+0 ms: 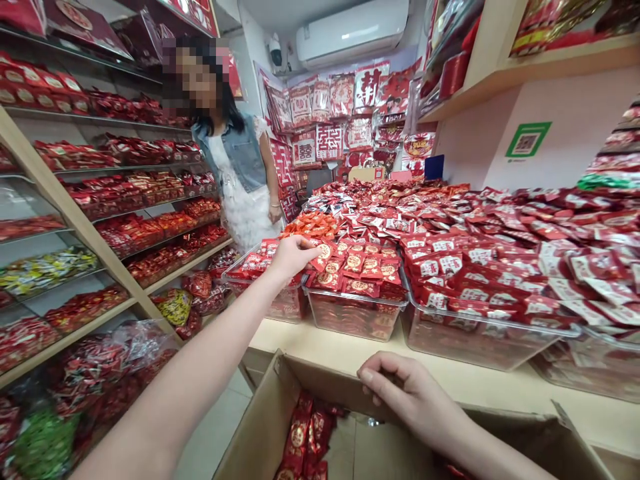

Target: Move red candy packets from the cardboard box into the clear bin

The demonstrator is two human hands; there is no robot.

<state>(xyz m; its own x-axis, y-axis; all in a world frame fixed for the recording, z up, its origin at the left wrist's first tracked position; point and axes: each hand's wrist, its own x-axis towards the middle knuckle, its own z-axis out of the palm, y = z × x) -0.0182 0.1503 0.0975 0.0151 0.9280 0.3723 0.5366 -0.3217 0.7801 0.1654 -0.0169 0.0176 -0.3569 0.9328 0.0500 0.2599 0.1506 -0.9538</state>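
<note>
My left hand (pixel 296 259) reaches over a clear plastic bin (pixel 353 301) filled with small red candy packets (pixel 371 267) printed in gold. Its thumb and fingers are closed on the edge of one red candy packet (pixel 324 252) at the top left of the pile. My right hand (pixel 397 387) hangs above an open cardboard box (pixel 260 417), fingers curled in toward the thumb; I see nothing in it. Inside the box, several red candy packets (pixel 300 433) lie along the left side, and bare cardboard shows beside them.
More clear bins of red packets (pixel 465 287) line the pale counter (pixel 285 339) to the right. A smaller bin (pixel 255 260) stands at left. Shelves (pixel 115 237) of packets fill the left wall. A person in a denim vest (pixel 240 157) stands behind the counter's left end.
</note>
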